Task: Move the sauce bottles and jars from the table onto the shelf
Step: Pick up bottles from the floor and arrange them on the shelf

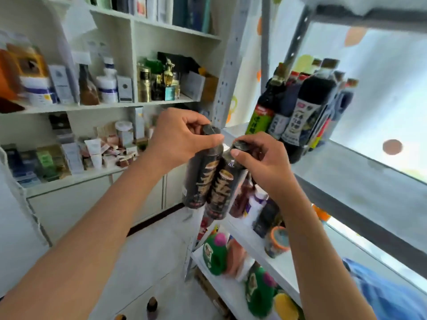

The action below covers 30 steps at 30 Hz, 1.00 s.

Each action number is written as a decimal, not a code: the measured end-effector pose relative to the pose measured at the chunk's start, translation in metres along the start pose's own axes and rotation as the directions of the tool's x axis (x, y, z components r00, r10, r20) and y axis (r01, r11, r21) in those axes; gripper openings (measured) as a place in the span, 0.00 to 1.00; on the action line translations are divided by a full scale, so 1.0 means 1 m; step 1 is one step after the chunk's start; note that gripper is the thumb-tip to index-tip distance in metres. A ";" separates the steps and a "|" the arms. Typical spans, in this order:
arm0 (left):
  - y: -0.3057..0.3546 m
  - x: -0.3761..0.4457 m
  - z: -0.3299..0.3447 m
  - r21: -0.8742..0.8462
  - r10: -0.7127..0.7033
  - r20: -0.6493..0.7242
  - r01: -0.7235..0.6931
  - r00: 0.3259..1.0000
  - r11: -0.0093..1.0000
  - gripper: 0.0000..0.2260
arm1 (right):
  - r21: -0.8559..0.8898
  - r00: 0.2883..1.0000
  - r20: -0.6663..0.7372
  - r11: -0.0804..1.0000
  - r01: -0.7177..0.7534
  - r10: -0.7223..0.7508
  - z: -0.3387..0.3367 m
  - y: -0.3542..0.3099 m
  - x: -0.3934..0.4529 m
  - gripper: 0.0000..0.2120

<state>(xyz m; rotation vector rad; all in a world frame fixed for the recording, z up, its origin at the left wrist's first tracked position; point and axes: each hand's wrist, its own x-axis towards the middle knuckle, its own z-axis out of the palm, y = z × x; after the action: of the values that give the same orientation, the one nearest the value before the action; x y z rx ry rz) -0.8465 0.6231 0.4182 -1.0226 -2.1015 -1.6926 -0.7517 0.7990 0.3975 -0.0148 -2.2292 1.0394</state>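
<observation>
Black-labelled sauce bottles, two: left bottle and right bottle, both dark with gold lettering, held in the air side by side and touching along their bodies, in front of the metal shelf unit's upright post. Left hand: fingers curled over the dark cap of the left bottle, thumb pressed along its neck, gripping from above. Right hand: fingers curled round the cap of the right bottle, thumb laid across its near side. Both bottles hang tilted, bases toward the floor, just short of the grey shelf board. Row of dark soy-sauce bottles, already standing upright at the far end of that board, close together, labels facing outward. Lower shelf: mixed bottles and jars, including a green bottle, an orange-lidded jar and a white bottle; details blurred. White bookcase at left, well apart from the hands, stocked with boxes, tubs and small containers. Blue cloth at lower right. Two small brown caps at the bottom edge, too blurred to identify.
</observation>
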 end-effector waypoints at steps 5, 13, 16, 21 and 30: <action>0.073 0.022 0.068 -0.140 0.124 0.036 -0.118 0.992 0.983 0.09 | -0.079 0.984 -0.180 0.997 0.001 -0.015 -0.109 -0.011 -0.009 0.10; 0.162 0.033 0.190 -0.324 0.206 0.023 -0.188 0.978 0.927 0.09 | -0.174 0.930 -0.363 0.977 -0.119 0.049 -0.253 -0.005 -0.029 0.06; 0.176 0.036 0.233 -0.350 0.206 0.042 -0.179 0.978 0.919 0.09 | -0.197 0.909 -0.411 0.966 -0.166 0.073 -0.288 0.016 -0.034 0.09; 0.186 0.042 0.289 -0.350 0.206 0.133 -0.149 0.969 0.925 0.10 | -0.240 0.866 -0.492 0.943 -0.230 0.086 -0.321 0.057 -0.035 0.10; 0.154 0.049 0.345 -0.299 0.090 0.155 -0.040 0.984 0.954 0.07 | -0.170 0.846 -0.510 0.946 -0.276 0.155 -0.321 0.098 -0.036 0.12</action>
<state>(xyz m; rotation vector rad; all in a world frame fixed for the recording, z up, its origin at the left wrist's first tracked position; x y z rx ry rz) -0.7034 0.9730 0.4631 -1.3482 -1.9206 -1.9910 -0.5643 1.0727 0.4578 -0.5894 -1.8857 0.7634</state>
